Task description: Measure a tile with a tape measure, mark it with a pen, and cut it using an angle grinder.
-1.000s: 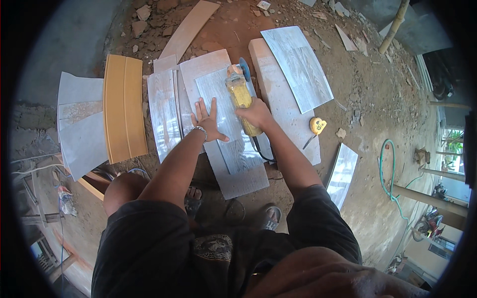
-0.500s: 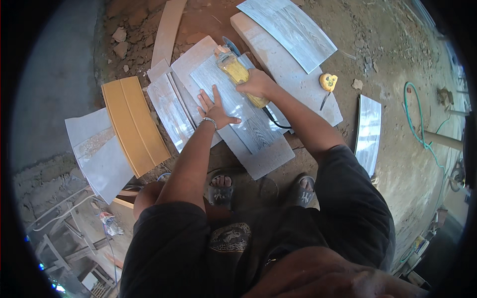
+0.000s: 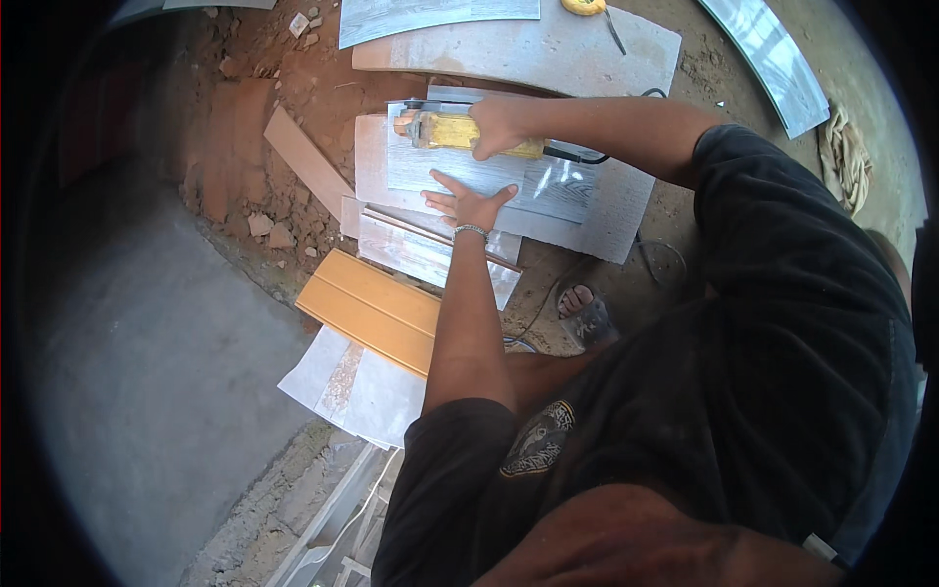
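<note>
My right hand [image 3: 499, 125] is closed around the body of a yellow angle grinder [image 3: 448, 131]. The grinder lies low over a grey wood-grain tile [image 3: 406, 174], its disc [image 3: 416, 103] by the tile's far edge and its black cord [image 3: 577, 157] trailing to the right. Nearer to me, my left hand [image 3: 471, 205] has its fingers spread against the tile's near part, holding no object; a chain bracelet circles that wrist. Beneath the tile is a larger pale slab [image 3: 626, 220]. Whether the disc touches the tile or spins, I cannot tell.
Beyond the work lies a long pale slab [image 3: 626, 59] bearing another grey tile [image 3: 440, 22] and a yellow tape measure [image 3: 584, 5]. Closer on the left are tile strips [image 3: 401, 249], an orange-yellow panel [image 3: 372, 305] and white sheets [image 3: 386, 391]. Broken rubble [image 3: 262, 225] edges the concrete.
My view has swung round, so the slabs and tiles appear turned and shifted. The grinder is still in my right hand, and my left hand still presses by the tile with fingers spread.
</note>
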The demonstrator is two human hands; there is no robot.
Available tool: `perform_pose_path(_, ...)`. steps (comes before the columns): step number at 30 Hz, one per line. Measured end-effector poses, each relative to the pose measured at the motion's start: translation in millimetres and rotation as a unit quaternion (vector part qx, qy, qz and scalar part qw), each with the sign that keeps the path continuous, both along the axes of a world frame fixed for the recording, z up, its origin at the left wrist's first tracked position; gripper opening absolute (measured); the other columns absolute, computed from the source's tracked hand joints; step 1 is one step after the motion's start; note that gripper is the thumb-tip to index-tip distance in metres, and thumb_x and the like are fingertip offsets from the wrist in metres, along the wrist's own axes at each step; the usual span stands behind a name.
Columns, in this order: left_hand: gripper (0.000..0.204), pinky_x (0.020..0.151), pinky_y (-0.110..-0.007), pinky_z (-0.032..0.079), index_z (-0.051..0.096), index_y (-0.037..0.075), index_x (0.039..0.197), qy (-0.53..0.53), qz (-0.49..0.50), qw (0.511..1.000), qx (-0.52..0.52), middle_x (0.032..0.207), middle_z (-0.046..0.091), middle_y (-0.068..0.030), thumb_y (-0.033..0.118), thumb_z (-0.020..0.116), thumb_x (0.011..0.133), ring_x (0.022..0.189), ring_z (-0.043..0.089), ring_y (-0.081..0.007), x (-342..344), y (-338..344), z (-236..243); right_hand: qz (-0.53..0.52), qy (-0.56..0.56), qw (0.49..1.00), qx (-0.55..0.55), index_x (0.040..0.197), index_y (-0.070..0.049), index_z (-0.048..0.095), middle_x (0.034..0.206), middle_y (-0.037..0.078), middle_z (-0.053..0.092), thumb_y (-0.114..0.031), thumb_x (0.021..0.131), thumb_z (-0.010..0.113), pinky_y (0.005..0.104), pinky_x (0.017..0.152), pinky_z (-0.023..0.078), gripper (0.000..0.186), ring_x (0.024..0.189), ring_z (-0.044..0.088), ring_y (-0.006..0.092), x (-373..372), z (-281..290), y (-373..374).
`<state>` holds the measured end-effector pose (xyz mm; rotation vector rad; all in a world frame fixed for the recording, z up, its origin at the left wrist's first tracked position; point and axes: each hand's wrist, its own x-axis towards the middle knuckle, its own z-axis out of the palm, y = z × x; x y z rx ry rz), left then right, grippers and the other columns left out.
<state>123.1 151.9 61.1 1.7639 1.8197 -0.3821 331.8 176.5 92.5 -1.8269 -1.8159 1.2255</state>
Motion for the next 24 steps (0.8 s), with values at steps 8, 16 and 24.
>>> perform_pose_path(8, 0.166, 0.120, -0.063, 0.007, -0.027, 0.009, 0.155, -0.004, -0.001, 1.000, 0.016, 0.155, -0.025, -0.0412, 0.062, 0.093, 0.054, 0.149, -0.019, -0.0526, -2.7, 0.4, -7.7, 0.005, 0.006, 1.000, -0.001, 0.100, 0.010, 0.071, 0.094, 0.029, 0.071, -0.040, 0.066, 0.076, 0.0434, 0.076, 0.057, 0.060, 0.087, 0.071, 0.0377, 6.9, -6.4, -12.3)
perform_pose_path(16, 0.165, 0.120, -0.063, 0.007, -0.027, 0.009, 0.155, 0.000, 0.005, 1.000, 0.003, 0.155, -0.025, -0.0407, 0.061, 0.093, 0.054, 0.149, -0.020, -0.0512, -1.1, -0.6, -6.7, 0.007, 0.019, 1.000, -0.010, 0.103, 0.014, 0.066, 0.096, 0.032, 0.069, -0.040, 0.068, 0.075, 0.0428, 0.082, 0.055, 0.065, 0.092, 0.070, 0.0406, 19.7, -3.2, -36.3)
perform_pose_path(24, 0.165, 0.119, -0.064, 0.007, -0.027, 0.009, 0.155, 0.000, -0.002, 1.000, 0.012, 0.155, -0.026, -0.0408, 0.061, 0.093, 0.055, 0.149, -0.019, -0.0523, -1.4, -1.6, -8.2, 0.004, 0.008, 1.000, -0.008, 0.102, 0.014, 0.066, 0.095, 0.033, 0.069, -0.040, 0.067, 0.076, 0.0440, 0.082, 0.055, 0.065, 0.091, 0.069, 0.0418, 30.2, -6.2, -58.4)
